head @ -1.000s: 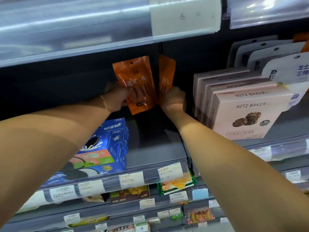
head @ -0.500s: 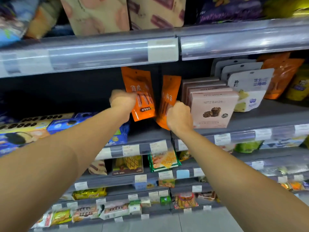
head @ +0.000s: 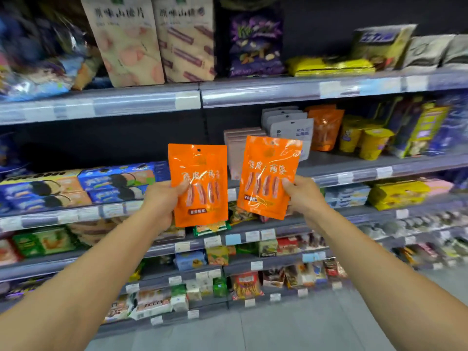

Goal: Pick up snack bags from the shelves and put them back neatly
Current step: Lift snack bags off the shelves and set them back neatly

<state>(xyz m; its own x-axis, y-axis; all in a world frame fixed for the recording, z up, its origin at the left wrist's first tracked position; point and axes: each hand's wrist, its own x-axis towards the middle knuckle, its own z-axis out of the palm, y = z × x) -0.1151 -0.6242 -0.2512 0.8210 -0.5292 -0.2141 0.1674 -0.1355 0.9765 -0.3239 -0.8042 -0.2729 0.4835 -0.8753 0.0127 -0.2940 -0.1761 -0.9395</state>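
I hold two matching orange snack bags upright in front of the shelves, fronts facing me. My left hand (head: 162,201) grips the left orange bag (head: 200,173) at its left edge, thumb on the front. My right hand (head: 302,196) pinches the right orange bag (head: 268,171) at its right edge; this bag tilts slightly. Both bags are out in the aisle, clear of the grey shelf (head: 342,171) behind them. More orange bags (head: 325,127) stand further right on that shelf.
Pink boxes (head: 236,145) and white pouches (head: 293,125) stand behind the held bags. Blue cookie boxes (head: 116,181) fill the shelf at left, with a dark gap between them and the pink boxes. Paper bags (head: 126,39) stand on the shelf above. Grey floor (head: 253,330) lies below.
Both hands have pulled the two orange bags out of the shelf and toward me. The view has backed away, showing more shelves and the floor.
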